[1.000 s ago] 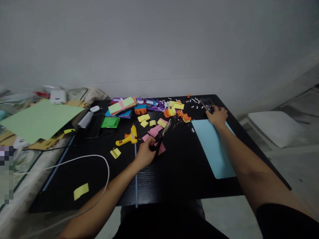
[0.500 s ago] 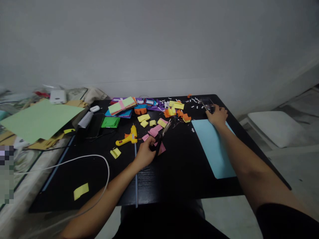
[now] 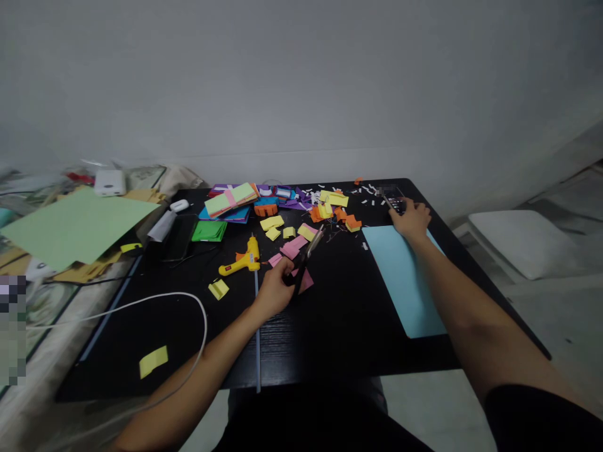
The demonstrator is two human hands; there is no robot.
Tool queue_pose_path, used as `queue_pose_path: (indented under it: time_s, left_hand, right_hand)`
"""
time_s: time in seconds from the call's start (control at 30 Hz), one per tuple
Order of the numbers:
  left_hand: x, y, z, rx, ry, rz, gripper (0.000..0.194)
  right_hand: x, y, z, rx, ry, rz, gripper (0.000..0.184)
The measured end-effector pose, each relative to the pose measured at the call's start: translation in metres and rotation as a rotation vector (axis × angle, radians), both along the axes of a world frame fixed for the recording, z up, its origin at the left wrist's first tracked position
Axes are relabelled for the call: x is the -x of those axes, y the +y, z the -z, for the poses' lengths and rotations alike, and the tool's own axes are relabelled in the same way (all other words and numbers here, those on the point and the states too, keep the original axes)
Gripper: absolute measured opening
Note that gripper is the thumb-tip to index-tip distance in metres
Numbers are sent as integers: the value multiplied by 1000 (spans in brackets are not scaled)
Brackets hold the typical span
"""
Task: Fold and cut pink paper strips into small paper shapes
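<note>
My left hand [image 3: 276, 289] is closed around the black handles of a pair of scissors [image 3: 309, 251], whose blades point away and to the right. Pink paper pieces [image 3: 294, 247] lie under and beside the blades. At the far right of the table, my right hand [image 3: 411, 220] grips the near end of a dark, glossy phone [image 3: 396, 203], with thumb and fingers bent at its edges; the fingertips are partly hidden. Beneath that wrist and forearm lies a light blue sheet [image 3: 400, 282]. A yellow glue gun [image 3: 245, 258] with a long glue stick [image 3: 257, 351] rests left of the scissors.
Yellow and orange paper pieces [image 3: 325, 212] and white scraps lie at the back. Stacked coloured paper [image 3: 230, 201], green paper [image 3: 210, 231] and a black phone [image 3: 179, 238] sit at back left. A white cable [image 3: 183, 294] crosses over my left forearm. A white stool [image 3: 506, 242] stands at right.
</note>
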State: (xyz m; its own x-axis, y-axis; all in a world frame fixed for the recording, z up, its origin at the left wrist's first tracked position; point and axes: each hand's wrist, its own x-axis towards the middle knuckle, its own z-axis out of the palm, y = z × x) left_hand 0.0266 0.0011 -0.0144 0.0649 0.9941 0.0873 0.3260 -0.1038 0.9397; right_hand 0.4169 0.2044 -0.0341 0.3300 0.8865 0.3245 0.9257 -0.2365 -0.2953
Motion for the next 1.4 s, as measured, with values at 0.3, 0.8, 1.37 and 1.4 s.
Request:
queue_pose_path:
  time_s: [0.3, 0.8, 1.37, 1.4]
  left_hand:
    - [-1, -1, -3, -7, 14, -7, 29]
    - [-2, 0, -6, 0, 11, -27, 29]
    - [-2, -1, -6, 5, 11, -23, 30]
    - [-2, -1, -6, 1, 13, -23, 29]
  right_hand:
    - [0, 1, -1, 23, 23, 14, 61]
    - [1, 0, -2, 21, 11, 25, 64]
    - [0, 0, 0, 7, -4, 4, 62]
    - [0, 0, 0, 11, -2, 7, 62]
